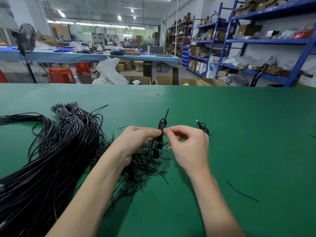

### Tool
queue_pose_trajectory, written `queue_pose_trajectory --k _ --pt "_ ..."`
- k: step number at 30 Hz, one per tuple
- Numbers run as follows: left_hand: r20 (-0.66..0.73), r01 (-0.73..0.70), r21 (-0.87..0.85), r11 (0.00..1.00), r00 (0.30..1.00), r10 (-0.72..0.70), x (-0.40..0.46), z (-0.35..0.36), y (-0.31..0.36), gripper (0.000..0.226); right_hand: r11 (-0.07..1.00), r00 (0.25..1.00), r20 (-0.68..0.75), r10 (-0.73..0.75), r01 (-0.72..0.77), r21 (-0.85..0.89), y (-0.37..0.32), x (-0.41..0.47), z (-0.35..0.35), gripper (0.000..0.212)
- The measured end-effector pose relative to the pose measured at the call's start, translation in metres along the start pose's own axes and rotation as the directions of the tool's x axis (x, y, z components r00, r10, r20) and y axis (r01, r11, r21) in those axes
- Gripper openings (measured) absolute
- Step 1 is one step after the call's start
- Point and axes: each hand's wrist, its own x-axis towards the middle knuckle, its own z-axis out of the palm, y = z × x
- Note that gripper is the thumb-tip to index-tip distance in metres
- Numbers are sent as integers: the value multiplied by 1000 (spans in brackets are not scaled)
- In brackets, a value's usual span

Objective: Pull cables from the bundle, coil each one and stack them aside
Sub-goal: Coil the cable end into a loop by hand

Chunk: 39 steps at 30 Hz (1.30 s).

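From the head camera, our left hand (136,139) and right hand (186,142) both pinch the coiled cable (159,134) above the green desk (239,117), right of the bundle (51,151). A finished coil (204,128) lies nearby. We judge a loosened grip would let the loops spring apart.

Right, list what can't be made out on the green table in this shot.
- Head view: the cable bundle runs off the left and bottom edges, so its full extent is unseen.
- The coiled cable is pinched by the left hand and right hand; their fingers cover the wrap point.
- The finished coil is too small to tell how it is tied.
- The short ties lie partly under the left forearm.
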Motion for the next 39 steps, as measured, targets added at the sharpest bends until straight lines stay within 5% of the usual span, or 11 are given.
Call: queue_pose_trajectory --k 2,5,8,11,15,22,26,33,39 --pt "85 107 -150 983 992 -95 1 2 -3 10 938 950 -45 -310 298 -177 4 -7 5 6" --pt "180 130 -302 945 981 -77 2 3 -8 12 929 932 -102 -349 330 -167 9 -16 12 6" --pt "163 41 -245 969 987 -1 2 0 -9 22 979 991 -67 115 -102 175 1 -12 13 18" --pt "157 -3 -203 979 987 36 1 -3 -7 50 588 803 293 520 -585 559 -9 -6 9 19" --pt "160 -12 -194 981 986 43 -1 -3 -6 51 310 636 504 584 -749 586 -12 -6 7 20" --pt "180 -31 -150 988 982 58 -4 -6 -1 46 41 520 683 513 -809 586 -11 -6 0 18" --pt "182 -2 -177 984 983 35 -5 -5 -1 32 142 564 622 543 -792 593 -11 -6 2 21" --pt "156 -47 -183 982 985 76 -2 -8 -2 46 422 740 448 501 -661 620 -17 -7 10 18" --pt "172 -31 -243 969 982 75 1 -2 -6 25 540 850 255 461 -497 679 -13 -12 23 15"
